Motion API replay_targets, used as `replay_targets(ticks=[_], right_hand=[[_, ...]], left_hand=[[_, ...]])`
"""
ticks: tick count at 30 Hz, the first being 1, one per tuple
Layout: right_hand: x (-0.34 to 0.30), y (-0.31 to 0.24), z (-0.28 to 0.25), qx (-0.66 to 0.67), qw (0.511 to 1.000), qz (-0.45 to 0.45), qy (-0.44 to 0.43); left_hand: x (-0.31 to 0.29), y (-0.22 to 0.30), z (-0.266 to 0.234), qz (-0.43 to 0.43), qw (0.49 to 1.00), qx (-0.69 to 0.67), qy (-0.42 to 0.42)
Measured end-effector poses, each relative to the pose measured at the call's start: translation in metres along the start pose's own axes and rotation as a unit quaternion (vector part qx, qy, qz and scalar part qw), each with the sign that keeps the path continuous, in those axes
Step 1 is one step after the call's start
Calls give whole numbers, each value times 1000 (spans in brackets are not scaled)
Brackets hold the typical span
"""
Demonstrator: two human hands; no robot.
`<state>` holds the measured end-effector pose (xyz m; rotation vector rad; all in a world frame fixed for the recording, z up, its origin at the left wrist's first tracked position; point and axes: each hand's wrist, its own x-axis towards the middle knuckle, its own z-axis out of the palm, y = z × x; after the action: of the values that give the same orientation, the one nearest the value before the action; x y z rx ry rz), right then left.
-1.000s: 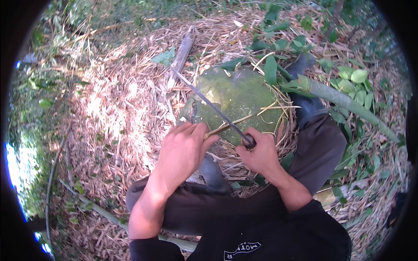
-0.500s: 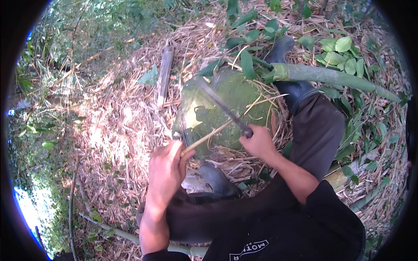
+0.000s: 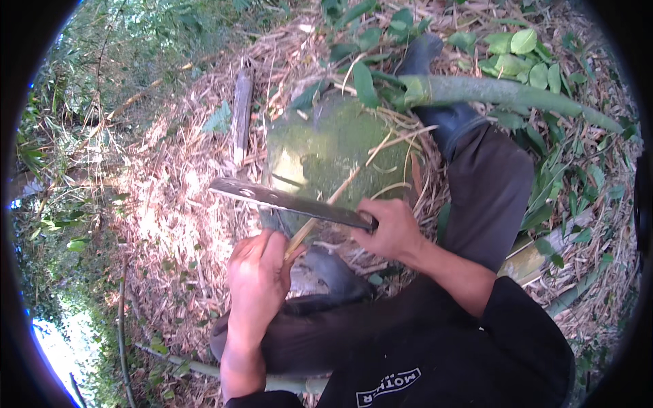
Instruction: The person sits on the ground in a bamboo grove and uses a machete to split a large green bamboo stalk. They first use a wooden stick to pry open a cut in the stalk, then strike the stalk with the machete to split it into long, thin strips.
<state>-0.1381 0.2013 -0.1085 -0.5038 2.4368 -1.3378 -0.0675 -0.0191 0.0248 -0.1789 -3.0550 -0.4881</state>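
Observation:
My left hand (image 3: pixel 258 279) is closed round the lower end of a thin, pale bamboo stick (image 3: pixel 301 234), which slants up and away to the right. In my right hand (image 3: pixel 391 231) is the handle of a machete (image 3: pixel 289 202), with its broad dark blade pointing left. The blade lies across the stick just above my left hand and hides part of it; whether its edge bites into the stick I cannot tell. Beneath both is a large, mossy green rock (image 3: pixel 330 146), with pale shavings on its right side.
A thick green bamboo pole (image 3: pixel 503 93) runs from the rock's far right corner toward the right. My boots (image 3: pixel 333 275) flank the rock. A weathered piece of wood (image 3: pixel 242 112) lies left of it, among dry leaf litter (image 3: pixel 177 231). Leafy plants (image 3: pixel 524 61) grow at the far right.
The machete has swung from pointing up and left to lying nearly level, its tip now farther left and nearer me. My right hand has shifted slightly left; the whole view has also shifted a little.

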Motion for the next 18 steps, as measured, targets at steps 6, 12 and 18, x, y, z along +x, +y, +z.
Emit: replay_targets(ticks=[6,12,18], right_hand=[[12,33,15,-69,990,127,-11],[6,36,16,-96,993,58,47],[3,25,11,-93,992,80,2]], left_hand=[[-6,-9,-5,-47,999,-2,1],[-9,9,5,-7,1000,0,-16],[-6,16,3,11,1000,10,-4]])
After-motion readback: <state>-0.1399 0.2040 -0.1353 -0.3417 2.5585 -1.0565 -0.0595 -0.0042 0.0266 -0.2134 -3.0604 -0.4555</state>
